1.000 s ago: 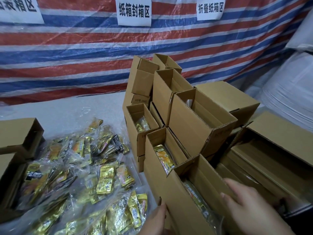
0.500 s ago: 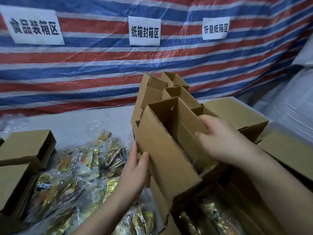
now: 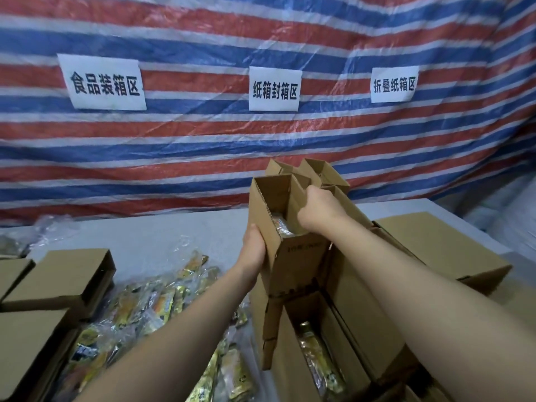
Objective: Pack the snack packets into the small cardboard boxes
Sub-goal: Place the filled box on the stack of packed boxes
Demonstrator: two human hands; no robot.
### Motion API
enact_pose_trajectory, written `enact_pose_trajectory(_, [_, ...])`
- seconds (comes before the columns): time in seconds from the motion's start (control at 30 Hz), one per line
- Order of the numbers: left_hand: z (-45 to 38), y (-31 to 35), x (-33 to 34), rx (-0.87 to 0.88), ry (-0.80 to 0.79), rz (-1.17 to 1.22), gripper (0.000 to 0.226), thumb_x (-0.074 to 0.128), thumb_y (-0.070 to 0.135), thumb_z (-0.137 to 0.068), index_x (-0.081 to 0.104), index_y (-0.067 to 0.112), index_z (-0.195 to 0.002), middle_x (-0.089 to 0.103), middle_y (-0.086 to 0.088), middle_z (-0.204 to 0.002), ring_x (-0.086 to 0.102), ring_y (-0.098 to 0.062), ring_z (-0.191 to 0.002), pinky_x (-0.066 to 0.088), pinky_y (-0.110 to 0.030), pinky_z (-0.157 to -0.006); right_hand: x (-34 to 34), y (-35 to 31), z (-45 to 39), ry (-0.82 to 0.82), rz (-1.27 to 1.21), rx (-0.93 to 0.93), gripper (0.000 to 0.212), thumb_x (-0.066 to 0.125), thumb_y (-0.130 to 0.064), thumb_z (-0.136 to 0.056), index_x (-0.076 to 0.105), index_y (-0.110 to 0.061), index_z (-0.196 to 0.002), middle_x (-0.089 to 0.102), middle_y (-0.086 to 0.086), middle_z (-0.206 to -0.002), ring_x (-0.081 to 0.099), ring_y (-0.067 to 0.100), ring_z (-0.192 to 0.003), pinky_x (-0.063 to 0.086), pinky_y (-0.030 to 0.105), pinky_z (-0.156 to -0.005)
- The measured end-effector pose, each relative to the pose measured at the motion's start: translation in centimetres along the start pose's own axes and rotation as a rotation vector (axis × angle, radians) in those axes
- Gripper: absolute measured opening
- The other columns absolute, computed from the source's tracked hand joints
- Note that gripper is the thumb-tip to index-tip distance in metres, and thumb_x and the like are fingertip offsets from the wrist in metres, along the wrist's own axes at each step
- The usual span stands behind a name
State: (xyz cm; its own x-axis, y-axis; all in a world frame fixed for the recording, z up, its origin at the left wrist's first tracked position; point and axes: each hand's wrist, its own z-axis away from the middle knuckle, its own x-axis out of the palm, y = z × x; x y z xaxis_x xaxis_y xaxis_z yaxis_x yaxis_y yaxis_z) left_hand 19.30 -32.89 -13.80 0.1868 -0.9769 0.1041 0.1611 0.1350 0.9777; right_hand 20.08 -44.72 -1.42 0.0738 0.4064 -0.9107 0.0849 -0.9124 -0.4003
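At the middle of the bench [image 3: 174, 236], both hands hold one small open-topped cardboard box [image 3: 290, 256] raised over the other boxes. The left hand [image 3: 254, 248] has its grip curled round the box's left wall, fingers hidden behind the cardboard. The right hand [image 3: 320, 210] reaches in at the box's right side, its grip closed over the upper edge of the right wall, with the fingertips out of sight inside. A snack packet [image 3: 281, 226] shows in the box's opening, just beside the right wrist.

Directly below the held box, nearer the camera, stands another open box [image 3: 293, 364] with a yellow packet [image 3: 316, 361] lying inside it. Behind the hands, at the far side, a cluster of open boxes [image 3: 324, 172] rises above the held one. To the right sits a closed box [image 3: 441, 248], partly covered by the right forearm.

On the left half of the bench lies a heap of loose snack packets [image 3: 145, 314] in clear and yellow wrappers, spreading toward the near edge. Left of the heap are more boxes lying on their sides [image 3: 58, 277], openings toward the packets.

Across the far side hangs a red, white and blue striped tarp [image 3: 203, 146] carrying three white paper signs [image 3: 274, 89] with printed Chinese characters.
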Motion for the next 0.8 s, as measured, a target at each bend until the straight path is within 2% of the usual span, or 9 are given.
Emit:
enact_pose_trajectory(0.07, [-1.0, -0.7, 0.4, -0.049, 0.008, 0.009, 0.057, 0.016, 0.053, -0.105, 0.038, 0.019, -0.145, 0.056, -0.01, -0.136, 0.053, -0.025, -0.124, 0.037, -0.049, -0.113, 0.5, 0.4, -0.9, -0.026, -0.002, 0.009, 0.032, 0.058, -0.007, -0.092, 0.053, -0.014, -0.123, 0.05, 0.0, -0.095, 0.049, 0.017, -0.079, 0.042, 0.029, -0.065])
enact_pose_trajectory(0.13, [-1.8, -1.5, 0.7, -0.094, 0.004, 0.012, 0.061, 0.016, 0.055, -0.104, 0.039, 0.017, -0.146, 0.055, -0.012, -0.138, 0.052, -0.028, -0.126, 0.036, -0.05, -0.113, 1.0, 0.8, -1.4, -0.053, 0.008, 0.012, 0.024, 0.059, -0.007, -0.091, 0.055, -0.017, -0.113, 0.054, 0.0, -0.095, 0.05, 0.016, -0.075, 0.044, 0.03, -0.067])
enact_pose_trajectory(0.2, [-2.5, -2.2, 0.7, -0.109, 0.006, 0.019, 0.061, 0.016, 0.054, -0.104, 0.044, 0.016, -0.143, 0.058, -0.011, -0.134, 0.054, -0.026, -0.123, 0.038, -0.049, -0.112, 1.5, 1.2, -1.9, -0.087, 0.036, 0.012, 0.015, 0.058, -0.006, -0.092, 0.051, -0.018, -0.099, 0.058, 0.002, -0.093, 0.048, 0.013, -0.068, 0.043, 0.027, -0.061])
enact_pose_trajectory(0.27, [-3.0, -2.9, 0.5, -0.126, 0.004, 0.017, 0.061, 0.015, 0.053, -0.104, 0.048, 0.016, -0.139, 0.062, -0.01, -0.128, 0.057, -0.024, -0.119, 0.04, -0.048, -0.111, 2.0, 1.6, -2.1, -0.11, 0.049, 0.016, 0.014, 0.057, -0.005, -0.093, 0.05, -0.017, -0.096, 0.054, 0.002, -0.087, 0.048, 0.013, -0.067, 0.039, 0.024, -0.054])
enact_pose_trajectory(0.4, [-3.8, -3.9, 0.2, -0.125, 0.014, 0.01, 0.06, 0.018, 0.053, -0.104, 0.05, 0.016, -0.137, 0.064, -0.01, -0.125, 0.059, -0.024, -0.117, 0.041, -0.049, -0.109, 2.7, 1.6, -2.7, -0.102, 0.025, 0.019, 0.016, 0.057, -0.007, -0.095, 0.058, -0.013, -0.11, 0.049, -0.001, -0.079, 0.051, 0.013, -0.068, 0.04, 0.022, -0.053])
enact_pose_trajectory(0.6, [-4.0, -3.8, -0.1, -0.151, 0.043, 0.003, 0.064, 0.017, 0.058, -0.101, 0.05, 0.016, -0.137, 0.062, -0.01, -0.128, 0.056, -0.023, -0.118, 0.039, -0.044, -0.11, 2.9, 1.1, -3.0, -0.062, 0.062, -0.026, 0.025, 0.053, -0.013, -0.098, 0.058, -0.009, -0.123, 0.053, 0.0, -0.081, 0.058, 0.014, -0.074, 0.044, 0.023, -0.055])
enact_pose_trajectory(0.8, [-3.4, -3.8, -0.9, -0.156, 0.026, 0.002, 0.062, 0.017, 0.055, -0.102, 0.046, 0.016, -0.14, 0.058, -0.009, -0.132, 0.053, -0.022, -0.122, 0.036, -0.042, -0.112, 3.2, 1.1, -3.3, 0.055, 0.11, -0.059, 0.018, 0.055, -0.02, -0.098, 0.056, -0.016, -0.115, 0.048, -0.005, -0.079, 0.049, 0.008, -0.066, 0.034, 0.021, -0.049])
